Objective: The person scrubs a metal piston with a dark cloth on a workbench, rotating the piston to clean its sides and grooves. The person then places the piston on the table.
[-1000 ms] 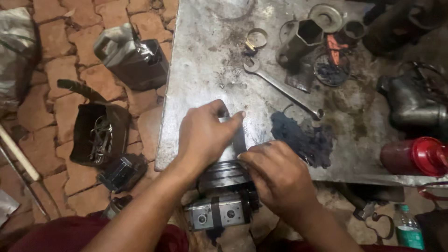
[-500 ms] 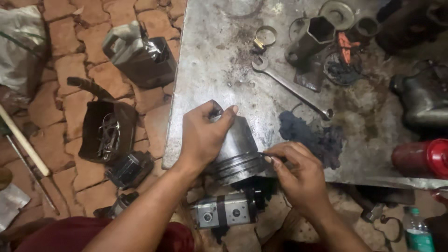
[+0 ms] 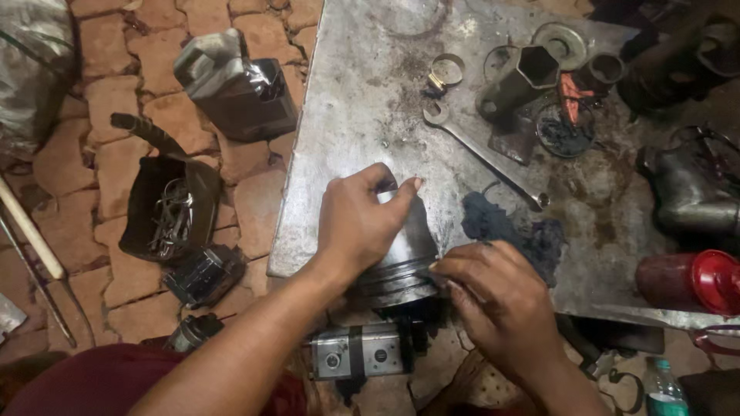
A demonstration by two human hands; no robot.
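Head view: left hand (image 3: 358, 223) clamped over top of metal piston (image 3: 401, 258), fingers wrapped round the crown, thumb side toward wrist. Right hand (image 3: 501, 304) closed in a pinch at piston's ringed lower band, fingertips (image 3: 441, 271) touching the grooves; possibly gripping a thin ring or small tool, cannot tell. Piston sitting at near edge of steel desk (image 3: 362, 100), tilted slightly, lower end overhanging toward the body. Just beside right hand, dark oily rag (image 3: 512, 227) on desk. Farther back, well apart: long spanner (image 3: 482, 150), hex socket tube (image 3: 520, 81), hose clamp (image 3: 445, 71), flat washer ring (image 3: 561, 38). Red cap container (image 3: 690, 281) at right edge. On brick floor (image 3: 100, 100) left: grey oil can (image 3: 231, 81), black cut-open jug holding metal bits (image 3: 166, 212). Below desk edge, small grey pump body (image 3: 358, 353). To do step well, judged: keep left grip firm so piston cannot roll off edge, work the groove with fingertips evenly round, avoid twisting or overstretching anything thin, keep grit from rag off grooves.
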